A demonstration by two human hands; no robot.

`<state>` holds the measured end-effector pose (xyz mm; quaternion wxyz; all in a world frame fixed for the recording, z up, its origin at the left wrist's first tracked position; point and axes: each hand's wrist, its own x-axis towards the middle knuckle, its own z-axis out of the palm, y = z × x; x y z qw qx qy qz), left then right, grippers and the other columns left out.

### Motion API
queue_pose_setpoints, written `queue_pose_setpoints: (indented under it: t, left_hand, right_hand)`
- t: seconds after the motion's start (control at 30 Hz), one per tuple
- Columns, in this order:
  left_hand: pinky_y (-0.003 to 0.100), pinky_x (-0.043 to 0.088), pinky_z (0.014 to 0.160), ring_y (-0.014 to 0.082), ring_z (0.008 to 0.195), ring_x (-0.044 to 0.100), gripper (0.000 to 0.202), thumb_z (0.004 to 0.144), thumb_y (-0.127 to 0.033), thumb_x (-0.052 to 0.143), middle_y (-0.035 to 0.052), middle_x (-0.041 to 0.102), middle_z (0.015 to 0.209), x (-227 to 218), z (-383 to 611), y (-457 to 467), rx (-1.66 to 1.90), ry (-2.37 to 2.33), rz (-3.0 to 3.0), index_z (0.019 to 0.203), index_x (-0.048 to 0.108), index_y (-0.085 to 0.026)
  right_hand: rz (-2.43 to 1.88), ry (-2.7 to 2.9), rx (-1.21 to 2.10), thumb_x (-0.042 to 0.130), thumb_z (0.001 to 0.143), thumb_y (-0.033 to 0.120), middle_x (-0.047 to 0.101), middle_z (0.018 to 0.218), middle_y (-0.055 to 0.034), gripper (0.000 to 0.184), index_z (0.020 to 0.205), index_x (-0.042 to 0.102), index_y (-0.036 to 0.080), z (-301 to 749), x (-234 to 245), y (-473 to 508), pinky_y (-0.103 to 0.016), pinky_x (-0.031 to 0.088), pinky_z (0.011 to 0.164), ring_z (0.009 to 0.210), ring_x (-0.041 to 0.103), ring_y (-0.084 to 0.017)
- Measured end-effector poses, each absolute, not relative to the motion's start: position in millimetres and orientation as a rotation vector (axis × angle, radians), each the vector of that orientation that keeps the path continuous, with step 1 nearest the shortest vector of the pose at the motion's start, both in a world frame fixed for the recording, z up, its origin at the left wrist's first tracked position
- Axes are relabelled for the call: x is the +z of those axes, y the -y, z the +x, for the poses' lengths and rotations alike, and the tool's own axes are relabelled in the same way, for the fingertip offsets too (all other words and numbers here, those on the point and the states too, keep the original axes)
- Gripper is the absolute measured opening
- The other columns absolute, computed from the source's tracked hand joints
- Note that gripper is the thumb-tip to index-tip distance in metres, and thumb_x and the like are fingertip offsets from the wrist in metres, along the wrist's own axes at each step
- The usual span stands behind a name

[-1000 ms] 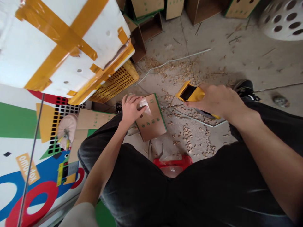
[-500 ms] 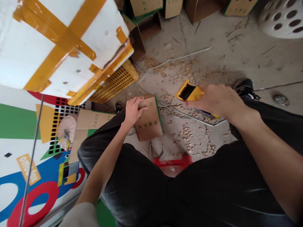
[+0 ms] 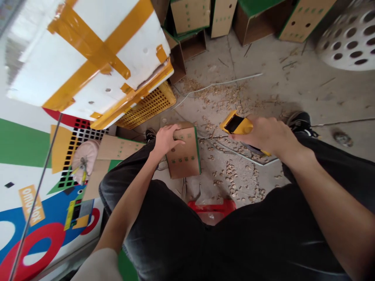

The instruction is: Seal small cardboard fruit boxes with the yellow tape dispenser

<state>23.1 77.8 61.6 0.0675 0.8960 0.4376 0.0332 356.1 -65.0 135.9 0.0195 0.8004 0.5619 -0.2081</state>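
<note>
The left hand (image 3: 166,140) sits half-open, fingers curled over the top edge of a cardboard box (image 3: 184,158) resting on the concrete floor (image 3: 278,78), bracing it in place. The right hand (image 3: 262,134) is closed firmly around a yellow-handled tool (image 3: 236,123), perhaps a utility knife, though the fingers hide much of it, keeping it near the box above scattered wood chips (image 3: 231,177).
</note>
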Motion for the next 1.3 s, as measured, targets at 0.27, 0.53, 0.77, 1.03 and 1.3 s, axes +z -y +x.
queue_pose_setpoints:
  t: [0.27, 0.53, 0.77, 1.03, 1.3]
  left_hand:
    - [0.039, 0.060, 0.084, 0.0272, 0.101, 0.080, 0.010, 0.088, -0.041, 0.083, 0.0021, 0.084, 0.104, 80, 15, -81, 0.119, -1.148, 2.416, 0.088, 0.085, -0.031]
    - [0.049, 0.049, 0.114, 0.0377, 0.141, 0.058, 0.086, 0.061, -0.066, 0.091, 0.0153, 0.061, 0.153, 62, -4, -78, -0.218, -1.278, 2.253, 0.137, 0.072, -0.029]
    - [0.052, 0.043, 0.120, 0.0464, 0.156, 0.038, 0.133, 0.054, -0.081, 0.082, 0.0259, 0.023, 0.175, 44, -18, -72, -0.529, -1.271, 2.176, 0.162, 0.037, -0.019]
    - [0.050, 0.049, 0.112, 0.0476, 0.144, 0.051, 0.127, 0.042, -0.079, 0.086, 0.0265, 0.045, 0.158, 47, -24, -74, -0.635, -1.268, 2.142, 0.147, 0.047, -0.018]
    - [0.045, 0.052, 0.108, 0.0442, 0.137, 0.057, 0.124, 0.040, -0.077, 0.088, 0.0241, 0.049, 0.152, 51, -25, -71, -0.756, -1.230, 2.163, 0.142, 0.048, -0.019]
  right_hand:
    - [2.470, -1.724, -0.646, 0.058, 0.084, 0.079, 0.077, 0.110, -0.0237, 0.074, 0.126, 0.067, 0.019, 357, 135, 65, -0.044, 0.047, 0.073, 0.103, 0.074, -0.046]
    - [2.426, -1.749, -0.652, 0.057, 0.085, 0.079, 0.077, 0.109, -0.0220, 0.073, 0.126, 0.066, 0.020, 355, 132, 64, -0.045, 0.048, 0.075, 0.101, 0.074, -0.045]
    - [2.438, -1.755, -0.646, 0.056, 0.084, 0.083, 0.077, 0.107, -0.0209, 0.075, 0.127, 0.066, 0.022, 354, 136, 65, -0.043, 0.047, 0.073, 0.100, 0.074, -0.044]
    - [2.416, -1.776, -0.648, 0.055, 0.084, 0.082, 0.077, 0.106, -0.0210, 0.073, 0.124, 0.066, 0.021, 355, 133, 64, -0.043, 0.045, 0.071, 0.099, 0.074, -0.044]
    - [2.413, -1.755, -0.660, 0.055, 0.084, 0.083, 0.077, 0.107, -0.0210, 0.078, 0.129, 0.066, 0.020, 353, 134, 63, -0.043, 0.047, 0.073, 0.099, 0.073, -0.043]
